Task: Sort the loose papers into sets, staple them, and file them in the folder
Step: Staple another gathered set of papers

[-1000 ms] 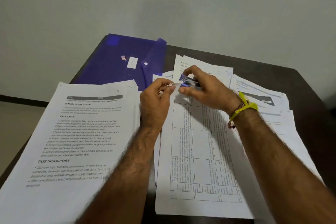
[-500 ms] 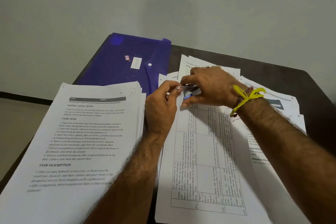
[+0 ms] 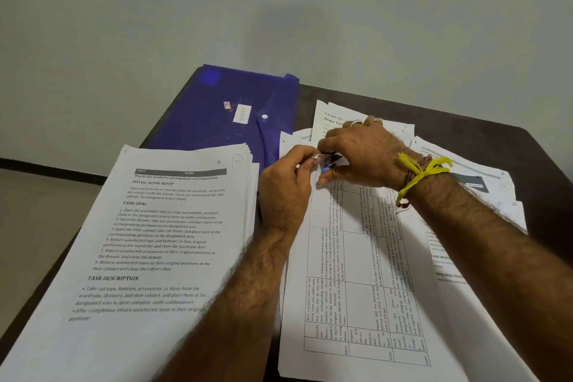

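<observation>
Near edge: left paper stack cut off by the frame bottom, top sheet headed "Wardrobe Outfit Pre-arrangement", long axis running near-to-far and leaning right, edges of the lower sheets fanned out at the far right corner. Beside it, table sheet lying with its print rotated sideways, long axis near-to-far, bottom corner close to the frame edge, partly covered by both forearms.

Right side: loose papers overlapping in a messy pile, mostly hidden under the right forearm, text too small to read beyond "TASK DESC".

Middle: left hand fingers curled, thumb and forefinger pinching the top corner of the table sheet. Right hand curled round a small stapler, gripping it at that same corner. Stapler mostly hidden by fingers; only a dark body with a blue glint showing, long axis roughly left-right. Cannot tell if its mouth is over the paper or closed on it. Yellow thread band on the right wrist, rings on two right fingers.

Far: another sheet headed "TASK ID" poking out behind the right hand, mostly covered. Blue folder flat on the dark desk at the far left corner, flap closed with a white snap, small labels on it unreadable. Plain wall behind.
</observation>
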